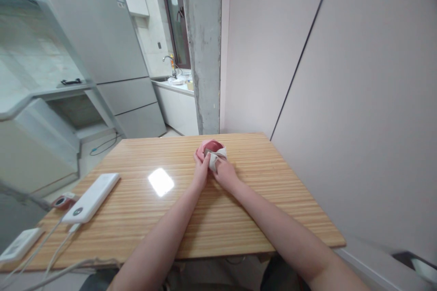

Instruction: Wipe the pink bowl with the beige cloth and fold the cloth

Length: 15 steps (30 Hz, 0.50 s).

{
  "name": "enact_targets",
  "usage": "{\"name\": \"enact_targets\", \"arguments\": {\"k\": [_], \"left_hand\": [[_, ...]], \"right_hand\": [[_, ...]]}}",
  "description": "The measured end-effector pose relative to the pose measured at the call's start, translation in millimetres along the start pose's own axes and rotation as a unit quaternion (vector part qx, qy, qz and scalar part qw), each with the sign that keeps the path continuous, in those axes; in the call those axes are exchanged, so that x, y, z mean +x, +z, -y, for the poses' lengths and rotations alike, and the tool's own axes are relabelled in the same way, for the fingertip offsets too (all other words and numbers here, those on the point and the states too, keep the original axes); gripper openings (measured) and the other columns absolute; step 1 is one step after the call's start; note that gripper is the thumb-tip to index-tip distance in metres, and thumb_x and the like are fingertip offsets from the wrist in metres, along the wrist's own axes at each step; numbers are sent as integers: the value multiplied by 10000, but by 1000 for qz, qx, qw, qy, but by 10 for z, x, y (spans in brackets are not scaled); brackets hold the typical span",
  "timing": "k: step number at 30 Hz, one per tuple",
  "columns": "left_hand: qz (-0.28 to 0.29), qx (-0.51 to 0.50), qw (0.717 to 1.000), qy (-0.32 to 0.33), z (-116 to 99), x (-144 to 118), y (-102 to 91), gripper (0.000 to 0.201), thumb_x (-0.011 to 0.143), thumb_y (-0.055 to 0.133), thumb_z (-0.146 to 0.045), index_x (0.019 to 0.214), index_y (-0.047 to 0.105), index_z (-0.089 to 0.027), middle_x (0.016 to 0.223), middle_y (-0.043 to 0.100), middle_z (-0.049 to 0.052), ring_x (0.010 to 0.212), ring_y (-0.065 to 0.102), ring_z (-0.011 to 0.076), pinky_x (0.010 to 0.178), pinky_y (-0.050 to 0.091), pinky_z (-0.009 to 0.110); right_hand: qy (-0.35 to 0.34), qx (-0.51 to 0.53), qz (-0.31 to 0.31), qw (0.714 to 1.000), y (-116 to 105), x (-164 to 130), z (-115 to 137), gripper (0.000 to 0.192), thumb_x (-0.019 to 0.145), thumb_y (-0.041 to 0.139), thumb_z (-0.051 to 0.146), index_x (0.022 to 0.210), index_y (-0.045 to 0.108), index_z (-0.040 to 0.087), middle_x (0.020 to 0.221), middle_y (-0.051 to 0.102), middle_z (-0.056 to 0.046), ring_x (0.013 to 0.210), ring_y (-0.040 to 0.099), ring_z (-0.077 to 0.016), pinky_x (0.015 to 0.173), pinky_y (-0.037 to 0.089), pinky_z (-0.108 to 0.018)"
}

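Here the wooden counter (211, 218) stood against a pale wall, with a grey fridge (102, 45) and a sink tap (168, 60) further back in the room. Near the far edge of the counter sat a small pink bowl (211, 146), dark red inside — both hands were on it. The left hand (201, 168) cupped its near left side, fingers (199, 156) curled against the rim. The right hand (223, 173) had its fingers closed on a white cloth (215, 158), pressed against the bowl's right side. Whether anything lay in the bowl could not be told. Off to the left lay a white power bank (91, 198) with cables (51, 241) trailing.
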<state>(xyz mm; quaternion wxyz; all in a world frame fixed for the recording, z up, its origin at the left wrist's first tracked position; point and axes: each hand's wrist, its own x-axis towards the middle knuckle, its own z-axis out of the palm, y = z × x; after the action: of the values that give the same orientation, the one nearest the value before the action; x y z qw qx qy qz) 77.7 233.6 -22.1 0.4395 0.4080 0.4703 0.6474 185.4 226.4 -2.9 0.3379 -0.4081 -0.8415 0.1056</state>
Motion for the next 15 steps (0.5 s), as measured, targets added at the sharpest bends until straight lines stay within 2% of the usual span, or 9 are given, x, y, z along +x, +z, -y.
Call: {"name": "enact_targets", "arguments": {"k": [4, 8, 12, 15], "left_hand": [[-61, 95, 993, 31, -62, 41, -116, 552, 865, 538, -439, 1318, 338, -196, 1318, 526, 131, 1220, 527, 219, 1040, 418, 364], [-42, 164, 981, 92, -207, 59, -215, 507, 863, 528, -465, 1273, 408, -192, 1266, 555, 111, 1201, 528, 226, 1047, 397, 384], [0, 203, 968, 148, -280, 73, -251, 541, 826, 580, -462, 1272, 437, -191, 1273, 550, 112, 1202, 521, 235, 1050, 391, 381], [-12, 152, 978, 145, -199, 71, -183, 570, 814, 594, -453, 1282, 420, -179, 1313, 523, 131, 1238, 498, 237, 1068, 377, 378]], "right_hand": [[-35, 14, 54, 998, -11, -1, -66, 541, 794, 509, 84, 1330, 497, 150, 1283, 589, -123, 1223, 502, -227, 1064, 386, -358], [-44, -26, 86, 995, -23, -22, -128, 487, 788, 566, 139, 1274, 555, 170, 1251, 609, -123, 1177, 529, -258, 1031, 406, -384], [4, -68, 61, 996, 26, -10, -113, 461, 778, 593, 138, 1238, 599, 156, 1204, 632, -169, 1117, 556, -307, 1001, 411, -431], [8, -41, 19, 999, 54, 27, -103, 404, 820, 530, 120, 1205, 625, 195, 1219, 633, -138, 1156, 539, -287, 1042, 371, -429]]}}
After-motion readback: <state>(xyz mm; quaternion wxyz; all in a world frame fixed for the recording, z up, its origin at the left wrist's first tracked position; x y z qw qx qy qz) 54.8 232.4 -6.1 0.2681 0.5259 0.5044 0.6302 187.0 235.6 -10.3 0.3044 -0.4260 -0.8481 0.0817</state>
